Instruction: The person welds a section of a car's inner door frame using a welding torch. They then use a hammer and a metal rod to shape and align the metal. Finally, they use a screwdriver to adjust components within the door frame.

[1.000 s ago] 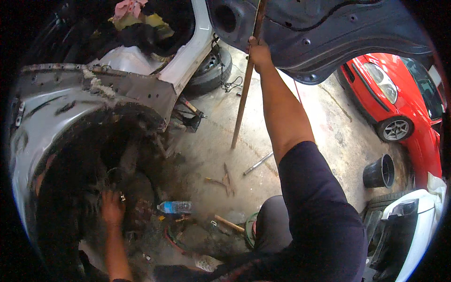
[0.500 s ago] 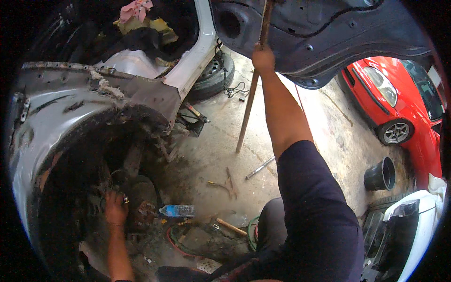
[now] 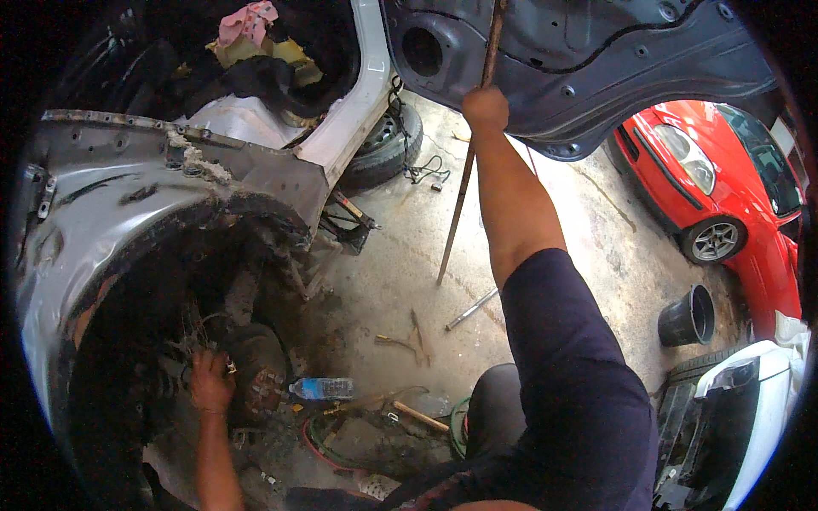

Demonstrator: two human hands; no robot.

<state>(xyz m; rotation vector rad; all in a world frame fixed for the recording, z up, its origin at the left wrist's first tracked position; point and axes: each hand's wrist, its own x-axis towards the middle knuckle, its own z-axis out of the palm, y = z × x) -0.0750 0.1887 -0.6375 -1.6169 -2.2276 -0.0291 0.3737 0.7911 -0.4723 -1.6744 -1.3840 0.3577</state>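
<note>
My right hand [image 3: 486,109] is wrapped round a long, thin, rusty pole [image 3: 457,209]. The pole slants from the concrete floor up across the dark inner side of a car panel [image 3: 588,77]. Low on the left, my left hand [image 3: 212,381] reaches into the wheel well of a silver car body [image 3: 111,209]. Its fingers curl over a dark part beside the bare wheel hub [image 3: 266,387]; what they hold is lost in shadow. A small shiny piece shows by the fingers. A clear bottle with a blue label [image 3: 321,388] lies beside the hub.
A hammer with a wooden handle [image 3: 421,416] and hoses [image 3: 319,439] lie near my knee. Pliers [image 3: 416,339] and a metal bar [image 3: 471,309] are on the floor. A loose wheel [image 3: 383,149] lies behind the car body. To the right are a black bucket [image 3: 686,317] and a red car [image 3: 724,183].
The pole's upper part has shifted slightly right, my right hand moving with it. My left hand stays almost in place at the hub. The view has tilted a little.
</note>
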